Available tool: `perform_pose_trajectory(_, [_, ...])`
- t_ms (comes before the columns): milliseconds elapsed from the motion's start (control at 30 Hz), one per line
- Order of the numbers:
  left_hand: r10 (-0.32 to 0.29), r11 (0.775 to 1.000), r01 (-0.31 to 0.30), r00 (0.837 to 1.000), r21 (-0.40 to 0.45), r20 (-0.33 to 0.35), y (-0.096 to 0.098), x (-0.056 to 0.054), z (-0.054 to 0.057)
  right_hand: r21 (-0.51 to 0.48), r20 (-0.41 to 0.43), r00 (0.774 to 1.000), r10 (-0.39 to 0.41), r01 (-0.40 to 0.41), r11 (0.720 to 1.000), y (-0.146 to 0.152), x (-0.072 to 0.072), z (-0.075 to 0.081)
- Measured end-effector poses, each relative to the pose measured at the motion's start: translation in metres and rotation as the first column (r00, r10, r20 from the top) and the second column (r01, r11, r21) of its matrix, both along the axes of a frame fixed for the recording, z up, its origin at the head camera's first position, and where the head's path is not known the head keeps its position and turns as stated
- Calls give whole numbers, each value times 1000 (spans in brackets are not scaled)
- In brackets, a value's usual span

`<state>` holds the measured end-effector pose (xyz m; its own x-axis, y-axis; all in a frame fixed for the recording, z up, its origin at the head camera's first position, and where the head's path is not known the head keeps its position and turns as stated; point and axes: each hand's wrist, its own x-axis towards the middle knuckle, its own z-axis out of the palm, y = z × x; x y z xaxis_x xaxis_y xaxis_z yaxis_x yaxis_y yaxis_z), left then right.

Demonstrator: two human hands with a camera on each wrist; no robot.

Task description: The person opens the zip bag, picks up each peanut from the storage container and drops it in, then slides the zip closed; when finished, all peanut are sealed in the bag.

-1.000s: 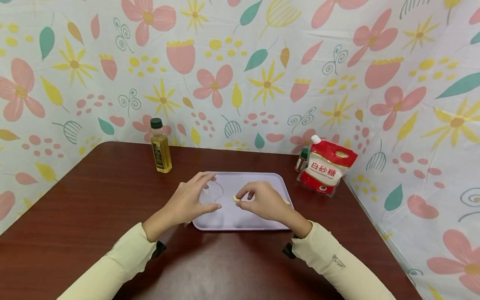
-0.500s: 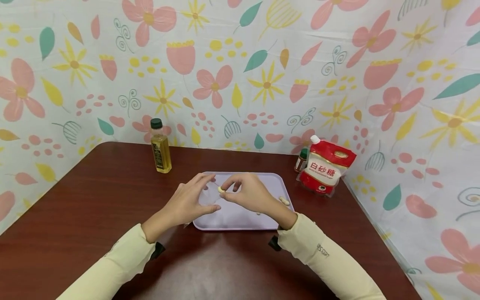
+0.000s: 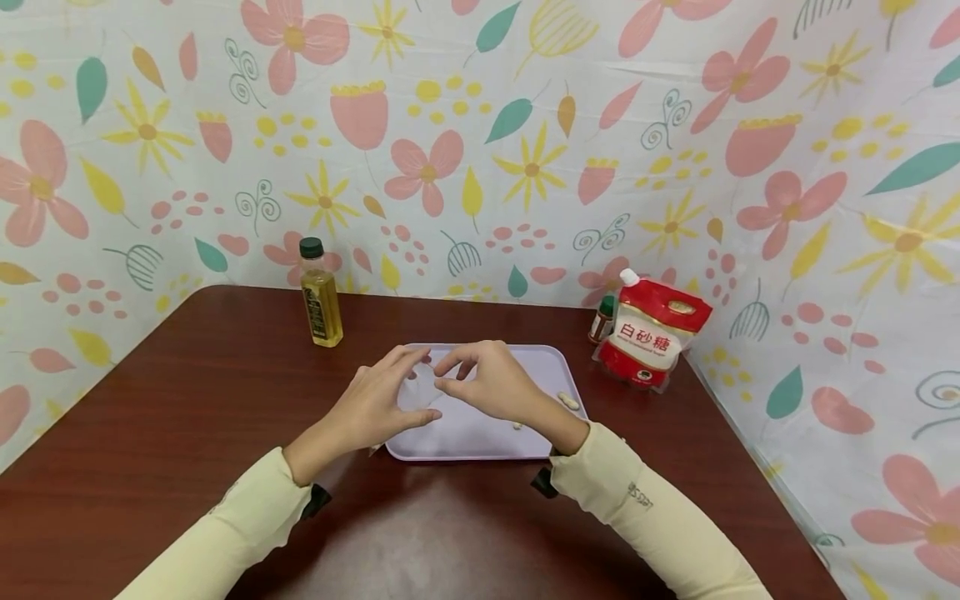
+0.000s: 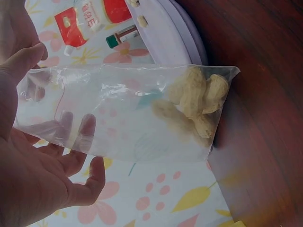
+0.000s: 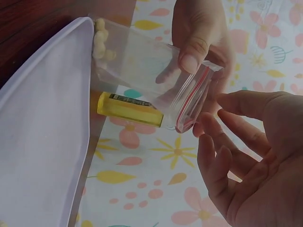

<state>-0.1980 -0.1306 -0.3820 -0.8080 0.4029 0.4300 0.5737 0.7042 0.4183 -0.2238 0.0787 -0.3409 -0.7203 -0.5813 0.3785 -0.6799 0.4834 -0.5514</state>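
Observation:
My left hand (image 3: 375,404) holds a clear zip-lock bag (image 4: 118,90) by its mouth, thumb on one side and fingers on the other. Several peanuts (image 4: 193,92) in their shells lie at the bag's bottom, some hazy through the plastic. In the right wrist view, a red zip line (image 5: 194,94) runs along the parted mouth. My right hand (image 3: 491,383) is right at that mouth, thumb and fingertips apart with nothing between them. On the lilac tray (image 3: 480,442) lie a peanut (image 3: 568,402) near the right edge and a smaller one (image 3: 517,426) near the front.
A bottle of yellow oil (image 3: 322,304) with a dark green cap stands at the back left. Toward the back right are a red and white sugar pouch (image 3: 648,333) and a small green-capped jar (image 3: 602,321). A flowered cloth (image 3: 480,167) hangs behind the brown table (image 3: 225,392).
My right hand has carried a peanut leftward from over the tray to the bag's mouth and let it go. The peanuts on the tray are now uncovered. The left hand has stayed in place.

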Motion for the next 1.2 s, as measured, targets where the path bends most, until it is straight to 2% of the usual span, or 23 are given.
perform_pose_trajectory(467, [7,1000,-7,1000,-3,-14,0,-1,1,26,60,998,-12,11,1000,28,-3,-14])
perform_pose_trajectory(767, [13,1000,-13,1000,-2,3,0,1,3,54,50,999,-19,16,998,48,-10,-27])
perform_pose_trajectory(1200, [25,1000,-25,1000,-5,13,0,1,0,68,83,996,-34,28,997,76,-16,-44])
